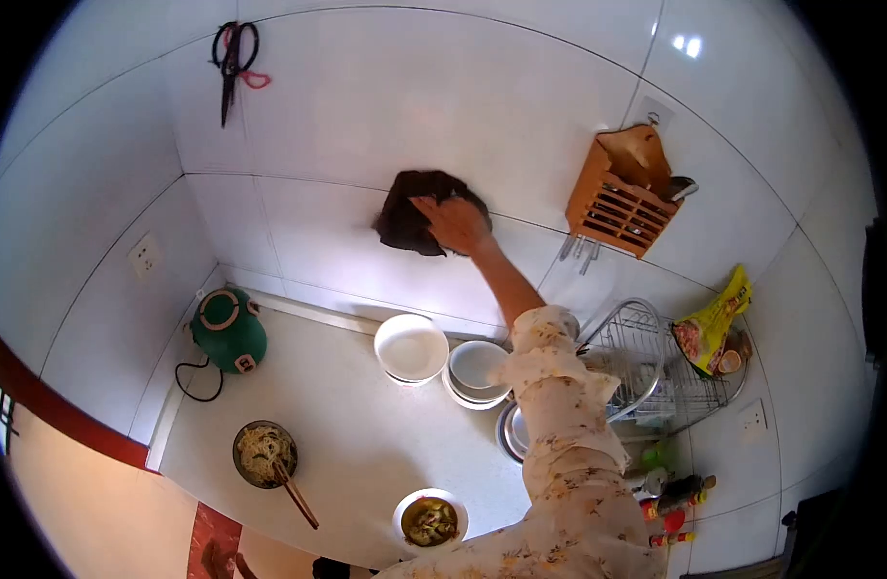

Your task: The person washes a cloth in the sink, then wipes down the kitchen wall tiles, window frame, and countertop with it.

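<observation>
My right hand (pixel 455 226) presses a dark brown cloth (pixel 412 217) against the white tiled wall (pixel 386 106). The fingers lie over the cloth and point left, and its edges bunch around them. A patterned, ruffled sleeve (pixel 569 415) covers most of that arm, which reaches over the counter. Below the cloth, a stack of white bowls (pixel 411 347) and a second stack of bowls (pixel 478 366) stand near the wall. My left hand is out of view.
The white counter (pixel 328 386) carries a green appliance (pixel 229 330), a noodle bowl (pixel 265 454) with chopsticks (pixel 297 499) and a bowl of food (pixel 430 519). Scissors (pixel 232 68) and a utensil holder (pixel 625 198) hang on the wall. A wire rack (pixel 646 352) and bottles (pixel 680 494) stand right.
</observation>
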Available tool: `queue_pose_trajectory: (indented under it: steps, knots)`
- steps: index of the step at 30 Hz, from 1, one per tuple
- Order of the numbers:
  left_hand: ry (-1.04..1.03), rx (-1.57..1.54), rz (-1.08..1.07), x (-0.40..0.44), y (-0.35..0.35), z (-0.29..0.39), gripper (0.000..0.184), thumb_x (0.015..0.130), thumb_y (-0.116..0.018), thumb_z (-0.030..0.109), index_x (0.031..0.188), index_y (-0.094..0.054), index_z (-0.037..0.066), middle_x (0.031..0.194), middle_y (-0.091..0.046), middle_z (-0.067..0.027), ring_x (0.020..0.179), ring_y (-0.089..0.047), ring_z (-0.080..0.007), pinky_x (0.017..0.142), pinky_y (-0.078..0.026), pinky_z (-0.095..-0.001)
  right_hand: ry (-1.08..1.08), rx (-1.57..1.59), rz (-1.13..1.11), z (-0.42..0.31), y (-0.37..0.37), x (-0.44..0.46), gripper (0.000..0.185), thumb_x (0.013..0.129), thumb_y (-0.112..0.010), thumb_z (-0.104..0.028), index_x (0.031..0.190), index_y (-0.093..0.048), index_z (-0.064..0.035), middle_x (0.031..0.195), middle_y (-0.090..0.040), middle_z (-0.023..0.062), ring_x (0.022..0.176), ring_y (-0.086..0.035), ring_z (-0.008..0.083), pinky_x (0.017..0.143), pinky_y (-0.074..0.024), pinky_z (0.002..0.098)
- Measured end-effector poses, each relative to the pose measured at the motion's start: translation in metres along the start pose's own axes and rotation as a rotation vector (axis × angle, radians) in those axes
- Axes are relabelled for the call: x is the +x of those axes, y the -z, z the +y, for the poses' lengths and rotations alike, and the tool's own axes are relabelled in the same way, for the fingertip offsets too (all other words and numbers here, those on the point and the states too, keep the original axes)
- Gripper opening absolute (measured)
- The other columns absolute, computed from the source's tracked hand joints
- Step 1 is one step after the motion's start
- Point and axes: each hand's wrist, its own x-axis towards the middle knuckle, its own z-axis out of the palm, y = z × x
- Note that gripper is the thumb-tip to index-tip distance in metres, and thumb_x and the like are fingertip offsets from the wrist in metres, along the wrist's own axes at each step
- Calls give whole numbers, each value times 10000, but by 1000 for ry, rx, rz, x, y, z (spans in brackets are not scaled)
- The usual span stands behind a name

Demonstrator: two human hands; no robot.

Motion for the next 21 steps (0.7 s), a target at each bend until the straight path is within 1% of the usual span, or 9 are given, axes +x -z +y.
queue_pose_trajectory:
  steps: [2, 3, 6, 9, 12, 14, 16, 18, 21]
  knots:
    - [27, 19, -30, -10, -1, -20, 214, 881, -578, 177, 1002, -598, 2, 1029, -587, -204, 954, -544, -385, 821, -458, -461, -262, 29, -91, 17, 62, 7, 533, 791, -567, -249, 1282, -432, -93, 1218, -540, 119, 854, -610, 298, 785, -456, 455]
    - [127, -20, 5, -8, -4, -16, 209, 877, -585, 176, 989, -609, 2, 1028, -590, -204, 957, -544, -384, 827, -457, -458, -261, -44, 115, 33, 79, 4, 530, 766, -597, -205, 1260, -449, -82, 1244, -518, 124, 929, -588, 295, 808, -440, 461]
    - [166, -14, 3, -1, -11, -12, 178, 863, -599, 148, 952, -621, -4, 1043, -590, -203, 969, -543, -380, 840, -456, -448, -366, -332, 487, 43, 112, -12, 688, 729, -653, -220, 1326, -373, -20, 1334, -416, 162, 1262, -347, 295, 1076, -183, 470]
    - [164, -50, -19, -1, -19, -7, 98, 836, -601, 59, 907, -613, -8, 1078, -584, -197, 1025, -531, -361, 865, -450, -435, -570, -256, 572, 32, 52, -37, 683, 766, -617, -254, 1336, -349, 10, 1405, -318, 181, 1333, -220, 344, 1081, -105, 527]
    - [172, -106, 0, 0, -14, -8, 77, 829, -599, 38, 896, -612, 2, 1082, -583, -195, 1043, -527, -358, 874, -445, -433, -490, -321, 321, 24, 24, -49, 616, 816, -504, -357, 1309, -404, -2, 1358, -373, 195, 1295, -284, 356, 1076, -126, 541]
    - [171, -111, -45, 0, -13, -19, 75, 824, -603, 31, 894, -613, 7, 1088, -581, -195, 1047, -527, -360, 879, -443, -432, -225, -107, 624, 62, 29, -24, 593, 809, -504, -334, 1286, -431, 11, 1326, -414, 193, 1280, -302, 369, 1070, -154, 546]
    - [259, -62, -31, -2, -16, -36, 76, 814, -616, 29, 887, -609, 8, 1102, -575, -194, 1043, -531, -366, 885, -442, -432, -390, -218, 600, 79, 85, 38, 563, 804, -504, -327, 1245, -477, 22, 1273, -462, 213, 1263, -323, 377, 1079, -144, 536]
    - [237, -13, 0, 12, -20, -32, 70, 815, -617, 29, 879, -607, 5, 1101, -574, -190, 1035, -536, -363, 890, -439, -431, -407, -695, 509, 53, 166, 102, 547, 799, -510, -344, 1198, -521, 28, 1251, -482, 215, 1276, -309, 366, 1082, -114, 545]
    - [158, 10, 62, 31, -28, -21, 94, 808, -613, -1, 900, -603, -17, 1086, -575, -191, 1030, -538, -353, 846, -466, -417, -486, -704, 634, 32, 176, 167, 520, 836, -467, -365, 1164, -548, 30, 1291, -459, 198, 1287, -304, 328, 1075, -81, 555]
